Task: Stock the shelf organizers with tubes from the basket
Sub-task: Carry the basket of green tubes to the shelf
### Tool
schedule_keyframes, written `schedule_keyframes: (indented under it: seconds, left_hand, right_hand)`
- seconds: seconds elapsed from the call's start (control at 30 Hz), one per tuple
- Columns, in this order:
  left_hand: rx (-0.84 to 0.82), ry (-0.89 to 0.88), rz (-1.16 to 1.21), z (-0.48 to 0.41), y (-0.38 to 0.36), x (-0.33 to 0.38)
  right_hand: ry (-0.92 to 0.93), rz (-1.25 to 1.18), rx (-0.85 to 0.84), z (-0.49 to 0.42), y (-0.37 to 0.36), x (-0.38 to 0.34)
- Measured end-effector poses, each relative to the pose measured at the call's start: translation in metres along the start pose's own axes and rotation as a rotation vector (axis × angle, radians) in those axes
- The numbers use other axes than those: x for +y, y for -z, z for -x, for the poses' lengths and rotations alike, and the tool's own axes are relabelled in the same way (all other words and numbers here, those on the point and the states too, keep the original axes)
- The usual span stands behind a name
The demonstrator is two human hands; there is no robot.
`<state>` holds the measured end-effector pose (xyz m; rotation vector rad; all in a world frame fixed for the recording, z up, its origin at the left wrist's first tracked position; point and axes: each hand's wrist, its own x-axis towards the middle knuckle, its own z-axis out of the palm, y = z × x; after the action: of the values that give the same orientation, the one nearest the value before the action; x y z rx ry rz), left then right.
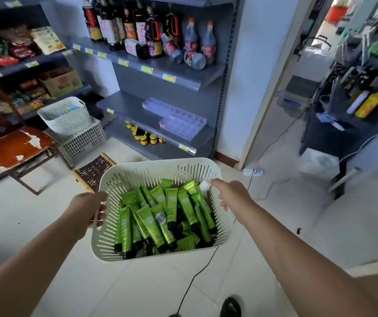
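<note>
Green tubes (160, 213) with black caps, heaped loose inside the white slotted basket (160, 165), carried above the pale tiled floor (275, 225). At its left rim, left hand (87, 211) gripping tight, fingers curled round the handle slot. At the far right rim, right hand (229, 193) holding on, thumb outside the wall, fingers hooked over the edge and partly hidden. Beyond, two clear shelf organizers (178, 120) side by side on a grey shelf (124, 106). Dark sauce bottles (151, 30) one level up, several tipped over; small jars (144, 136) one level down. Off left, two more white baskets (69, 117) stacked beside a worn red chair (16, 147). Black cable (197, 273) trailing across the tiles.
</note>
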<state>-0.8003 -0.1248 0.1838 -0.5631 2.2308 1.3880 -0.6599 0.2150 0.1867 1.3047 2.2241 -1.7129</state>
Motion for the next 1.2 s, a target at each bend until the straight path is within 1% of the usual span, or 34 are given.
schedule_keyframes:
  seconds: [0.13,0.27,0.37,0.57,0.83,1.0,1.13,1.2]
  left_hand:
    - [0.006,0.043,0.062,-0.006,-0.031,0.012]
    - [0.029,0.069,0.124,-0.002,-0.070,0.032]
    - [0.039,0.053,0.177,0.004,-0.092,0.050]
    - [0.064,-0.002,0.251,0.016,-0.114,0.084]
    - [0.131,-0.034,0.295,0.018,-0.128,0.120]
    - [0.170,0.032,0.341,0.000,-0.125,0.125]
    - [0.184,0.068,0.367,-0.026,-0.112,0.132]
    - [0.183,0.077,0.374,-0.039,-0.107,0.133]
  right_hand:
    - [-0.001,-0.043,-0.042,-0.040,0.024,-0.013]
    - [-0.020,-0.309,-0.139,-0.075,0.046,-0.033]
    - [0.010,-0.364,-0.152,-0.095,0.065,-0.049]
    - [0.095,-0.329,-0.133,-0.122,0.100,-0.079]
    - [0.153,-0.331,-0.162,-0.156,0.112,-0.118]
    - [0.167,-0.309,-0.193,-0.184,0.096,-0.142]
    - [0.169,-0.255,-0.212,-0.217,0.060,-0.169]
    - [0.173,-0.224,-0.195,-0.234,0.042,-0.179]
